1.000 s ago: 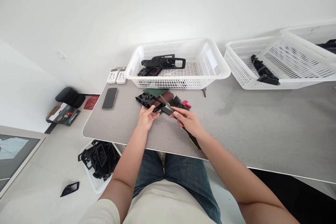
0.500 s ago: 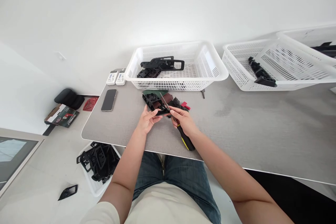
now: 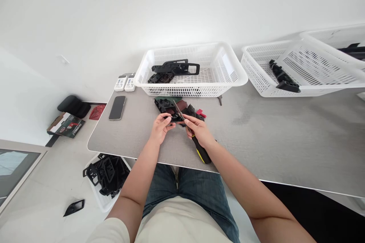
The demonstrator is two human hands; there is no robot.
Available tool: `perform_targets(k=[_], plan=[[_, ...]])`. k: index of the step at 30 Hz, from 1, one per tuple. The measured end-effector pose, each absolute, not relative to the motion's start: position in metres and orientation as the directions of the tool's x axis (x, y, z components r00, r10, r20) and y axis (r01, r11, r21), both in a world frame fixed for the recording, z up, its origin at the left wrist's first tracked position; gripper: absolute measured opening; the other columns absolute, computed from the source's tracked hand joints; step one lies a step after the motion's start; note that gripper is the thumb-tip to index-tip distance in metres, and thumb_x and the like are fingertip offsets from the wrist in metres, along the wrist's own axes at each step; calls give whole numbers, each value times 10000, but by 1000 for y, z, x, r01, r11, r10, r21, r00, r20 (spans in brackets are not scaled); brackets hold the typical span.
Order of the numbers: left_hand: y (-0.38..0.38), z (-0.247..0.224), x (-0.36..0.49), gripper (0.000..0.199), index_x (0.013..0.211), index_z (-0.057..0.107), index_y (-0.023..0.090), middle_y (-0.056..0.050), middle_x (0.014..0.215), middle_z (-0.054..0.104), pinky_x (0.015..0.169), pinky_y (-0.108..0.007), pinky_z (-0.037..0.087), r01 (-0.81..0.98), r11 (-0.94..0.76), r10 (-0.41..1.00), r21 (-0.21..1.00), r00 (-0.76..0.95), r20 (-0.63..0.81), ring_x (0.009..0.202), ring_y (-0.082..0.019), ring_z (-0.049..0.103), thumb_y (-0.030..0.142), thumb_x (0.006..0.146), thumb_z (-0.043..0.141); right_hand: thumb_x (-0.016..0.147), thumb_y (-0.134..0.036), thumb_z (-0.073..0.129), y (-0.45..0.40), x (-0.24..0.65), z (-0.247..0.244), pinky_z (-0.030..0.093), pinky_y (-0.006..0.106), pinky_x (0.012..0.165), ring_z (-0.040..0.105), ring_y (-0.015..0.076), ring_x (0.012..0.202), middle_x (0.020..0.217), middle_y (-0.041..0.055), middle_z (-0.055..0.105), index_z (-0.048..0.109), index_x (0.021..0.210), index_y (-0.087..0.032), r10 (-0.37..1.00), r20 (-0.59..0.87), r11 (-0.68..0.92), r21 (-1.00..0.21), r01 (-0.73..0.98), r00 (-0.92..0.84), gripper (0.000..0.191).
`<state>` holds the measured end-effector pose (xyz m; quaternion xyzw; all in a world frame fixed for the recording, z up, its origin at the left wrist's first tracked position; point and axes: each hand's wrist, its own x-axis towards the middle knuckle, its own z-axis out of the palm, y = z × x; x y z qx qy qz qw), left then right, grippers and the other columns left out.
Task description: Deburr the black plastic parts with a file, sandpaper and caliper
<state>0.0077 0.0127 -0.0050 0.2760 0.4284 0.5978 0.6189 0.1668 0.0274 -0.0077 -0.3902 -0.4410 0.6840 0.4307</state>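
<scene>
Left hand (image 3: 161, 126): fingers pinched on near edge of black molded-plastic part (image 3: 164, 104), so part sat right at fingertips. Right hand (image 3: 199, 129): fingers gripping slim metal-shafted tool with black-and-yellow handle (image 3: 202, 152), shaft slanted up past part's right side, handle sticking out below palm. Couldn't tell if shaft touched part. Just beyond fingers: dark green sheet (image 3: 177, 99), reddish-brown sheet (image 3: 182, 104), lil bright red piece (image 3: 201, 113). Farther out, white slotted plastic basket (image 3: 191, 84) with black plastic pieces (image 3: 178, 69) inside. Dark flat phone (image 3: 117, 108) well left of fingers.
</scene>
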Motion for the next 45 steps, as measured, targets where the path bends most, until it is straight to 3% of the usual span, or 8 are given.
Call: perform_targets(k=[3,6,8,11,16,26,45], plan=[[12,-6,12,381,734,509,182,56,769,594,576,-204,513,-479,101,972,872,-138,-189,554,-49,584,279,528,814,717,-448,675,26,166,-8,338,242,366,367,75,380,478,-79,481,610,1214,-156,926,-155,-241,-945,-222,-344,580],[12,-5,13,420,721,475,183,65,768,585,576,-200,514,-488,108,967,866,-150,-205,550,-39,567,256,499,825,717,-456,674,25,166,-9,343,239,358,374,63,375,560,-53,564,611,1212,-176,927,-149,-230,-951,-206,-345,573],[12,-5,12,417,746,503,187,59,791,596,656,-224,538,-504,101,970,858,-140,-197,618,-54,594,226,493,832,717,-465,672,24,167,-8,344,234,350,380,52,376,669,-25,631,614,1205,-197,930,-134,-216,-953,-215,-342,560],[12,-6,9,337,789,564,195,32,829,630,795,-284,540,-554,44,978,831,-146,-150,747,-96,634,263,570,810,736,-461,662,22,171,-5,357,230,345,395,45,382,764,-5,662,613,1206,-219,932,-103,-194,-952,-238,-347,531],[15,-10,5,245,757,589,199,24,849,657,854,-331,522,-579,-35,964,814,-234,-125,793,-121,651,338,658,765,761,-451,648,13,179,2,410,241,340,408,56,381,688,-32,612,555,1290,-231,899,-67,-184,-954,-235,-432,580],[20,-16,7,339,717,616,191,31,771,640,777,-287,530,-502,-163,926,850,-375,-44,740,-96,627,428,572,811,808,-428,589,1,176,-2,439,235,355,418,42,381,687,-30,583,508,1349,-186,836,-148,-203,-978,-46,-529,598],[23,-20,5,364,715,611,184,33,798,647,812,-317,542,-555,-136,935,821,-345,-78,729,-90,634,456,572,806,762,-494,613,2,175,2,381,232,304,429,58,326,645,-11,625,504,1348,-127,832,-190,-271,-959,-83,-521,700]])
